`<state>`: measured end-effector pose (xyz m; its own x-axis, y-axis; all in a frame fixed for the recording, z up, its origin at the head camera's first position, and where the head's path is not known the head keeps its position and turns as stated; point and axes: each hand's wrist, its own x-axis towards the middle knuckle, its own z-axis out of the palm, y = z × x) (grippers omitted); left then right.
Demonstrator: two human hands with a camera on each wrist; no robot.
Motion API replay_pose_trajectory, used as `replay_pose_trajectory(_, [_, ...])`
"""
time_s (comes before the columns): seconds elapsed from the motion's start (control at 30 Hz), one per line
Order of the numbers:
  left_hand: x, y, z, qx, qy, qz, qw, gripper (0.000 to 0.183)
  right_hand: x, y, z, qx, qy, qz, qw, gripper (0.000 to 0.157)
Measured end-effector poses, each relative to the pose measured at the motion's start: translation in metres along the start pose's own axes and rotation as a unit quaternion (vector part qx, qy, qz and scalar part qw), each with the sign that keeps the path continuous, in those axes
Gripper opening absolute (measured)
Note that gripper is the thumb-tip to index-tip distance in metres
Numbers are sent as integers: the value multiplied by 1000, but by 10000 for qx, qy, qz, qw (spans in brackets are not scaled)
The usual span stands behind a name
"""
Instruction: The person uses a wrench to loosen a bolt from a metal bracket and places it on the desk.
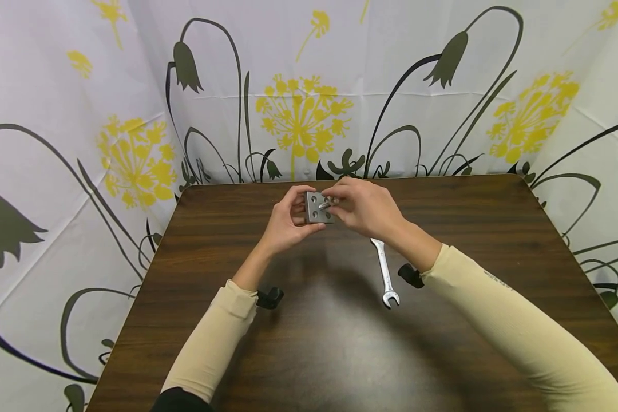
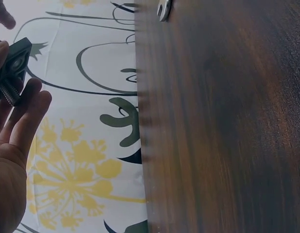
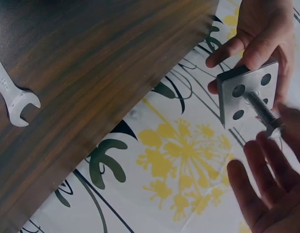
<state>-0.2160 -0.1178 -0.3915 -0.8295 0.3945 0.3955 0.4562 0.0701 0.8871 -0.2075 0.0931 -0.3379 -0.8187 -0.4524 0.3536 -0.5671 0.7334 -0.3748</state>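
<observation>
My left hand grips a square grey metal plate by its edges, above the far part of the table. Round holes sit near the plate's corners. A threaded bolt sticks out from the middle of its face. At the bolt's outer end is a small metal nut, which my right hand pinches between thumb and fingers. Its other fingers are spread below in the right wrist view. In the left wrist view, only part of the plate shows at the left edge.
On the dark wooden table lies an open-ended wrench, below the right forearm in the head view. Black wrist-camera mounts jut out from both wrists. A white curtain with printed flowers hangs behind the table's far edge.
</observation>
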Motion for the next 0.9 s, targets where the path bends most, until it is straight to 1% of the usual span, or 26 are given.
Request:
replay_pose_trajectory(0.13, [0,1,1,-5,20,55,10000,68,0,0,1,-23,14,233,9997,28])
replay_pose_trajectory(0.17, [1,2,1,-2,23,53,10000,68,0,0,1,14,17,230,9997,26])
replay_pose_trajectory(0.23, [1,2,0,9,28,50,10000,68,0,1,0,36,6,61,10000,22])
replay_pose_trajectory(0.33, [0,2,0,-49,20,33,10000,68,-2,1,2,50,132,-208,9997,27])
replay_pose_trajectory(0.37, [0,2,0,-68,23,39,10000,68,-2,0,2,29,188,-187,9996,28])
replay_pose_trajectory(0.47, [0,1,1,-66,22,58,10000,68,-2,0,2,-15,248,113,9996,26])
replay_pose_trajectory(0.53, [0,1,2,-66,22,57,10000,68,-1,1,2,24,221,166,9996,22])
replay_pose_trajectory(0.6, [0,1,2,-52,22,39,10000,68,-1,2,2,58,174,-1,9998,19])
replay_pose_trajectory(0.67, [0,1,1,-67,9,41,10000,68,-3,3,2,97,198,-200,9996,24])
replay_pose_trajectory(0.7, [0,1,1,-75,7,46,10000,68,-3,3,2,91,225,-236,9994,26])
replay_pose_trajectory(0.83, [1,1,1,21,1,115,9999,69,-3,3,1,56,261,91,9996,26])
replay_pose_trajectory(0.9, [1,1,1,48,-3,108,9999,69,-3,3,1,97,232,108,9996,23])
